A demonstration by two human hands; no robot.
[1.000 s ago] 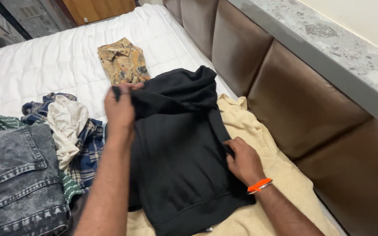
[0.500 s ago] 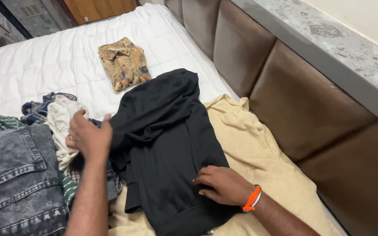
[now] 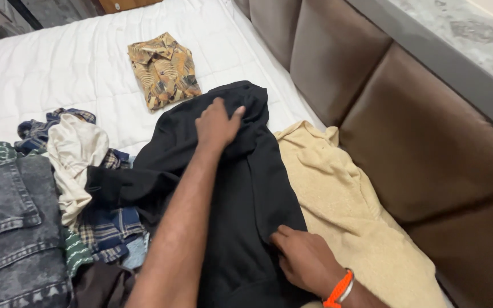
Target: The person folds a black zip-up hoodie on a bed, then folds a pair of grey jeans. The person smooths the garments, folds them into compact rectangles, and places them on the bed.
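1. While the black shirt (image 3: pixel 241 188) lies spread on the white bed (image 3: pixel 58 63), the left hand (image 3: pixel 217 122) presses flat near its top.
2. The right hand (image 3: pixel 306 259) pins its side edge, fingers flat, gripping nothing.
3. A beige cloth (image 3: pixel 343 199) lies beneath; a folded patterned shirt (image 3: pixel 164 69) and a clothes pile (image 3: pixel 69 171) sit nearby.

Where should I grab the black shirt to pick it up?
Probably grip the black shirt at its top edge, coming from the far end, where the left hand presses. That edge lies bunched and raised; the right hand already pins the lower part flat.
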